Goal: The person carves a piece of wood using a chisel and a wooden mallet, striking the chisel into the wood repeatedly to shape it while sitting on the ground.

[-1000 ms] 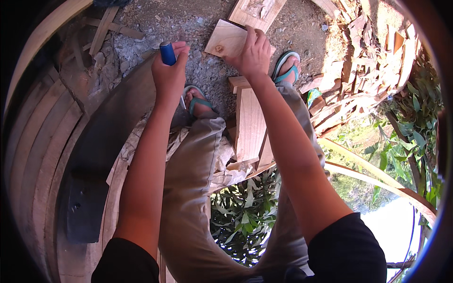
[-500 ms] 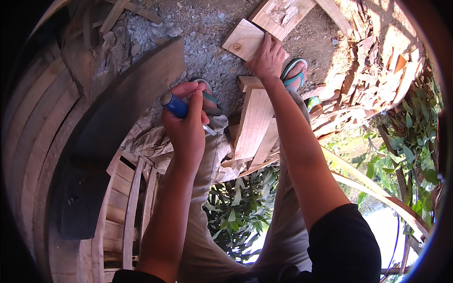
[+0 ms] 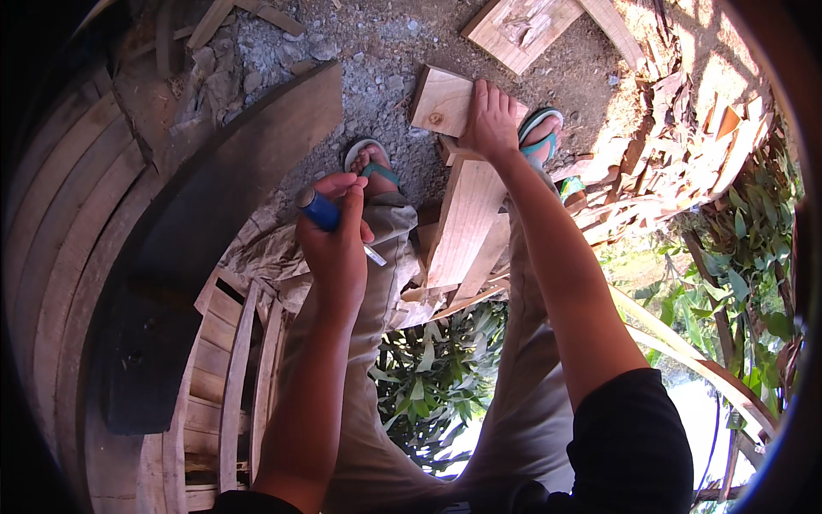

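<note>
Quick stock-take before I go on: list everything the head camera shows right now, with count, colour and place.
blue-handled tool: one, blue grip with metal tip, in the left hand
square wood block: one, pale, under the right hand
long plank: one, pale, between the legs
dark curved board: one, dark grey, left
slatted wood frame: one, tan, lower left
wood scraps: many, brown, right
green foliage: below and right
sandals: two, teal, on gravel
left hand: one, gripping the tool
right hand: one, flat on the block

No pkgs, labels, signs or screens anywhere in view.
</note>
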`<state>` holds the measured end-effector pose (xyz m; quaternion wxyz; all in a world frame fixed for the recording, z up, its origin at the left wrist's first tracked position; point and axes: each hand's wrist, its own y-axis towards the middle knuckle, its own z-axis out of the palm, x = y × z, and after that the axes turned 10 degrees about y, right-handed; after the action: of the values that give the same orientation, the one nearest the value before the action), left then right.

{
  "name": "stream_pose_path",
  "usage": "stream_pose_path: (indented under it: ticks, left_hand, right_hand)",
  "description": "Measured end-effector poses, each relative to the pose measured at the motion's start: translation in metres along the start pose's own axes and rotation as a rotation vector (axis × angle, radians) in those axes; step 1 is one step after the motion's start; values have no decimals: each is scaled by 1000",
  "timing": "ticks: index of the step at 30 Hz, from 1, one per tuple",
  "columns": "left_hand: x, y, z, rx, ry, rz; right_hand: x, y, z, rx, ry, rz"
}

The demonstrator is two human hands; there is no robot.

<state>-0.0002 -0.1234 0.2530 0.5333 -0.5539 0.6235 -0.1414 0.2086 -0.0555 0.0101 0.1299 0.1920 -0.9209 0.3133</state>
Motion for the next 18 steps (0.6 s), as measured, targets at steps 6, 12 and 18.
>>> stream_pose_path:
  ticks: [6,12,18]
  left_hand:
    - [8,2,-2,-6,15,27]
    - [6,3,3,13,-7,23]
    - [7,3,4,-11,-5,29]
  right_hand:
    - [-20,11,-17,131,93,-230]
    - [-38,24,-21,62,306,-161]
    - [-9,-2,-16,137,386,29]
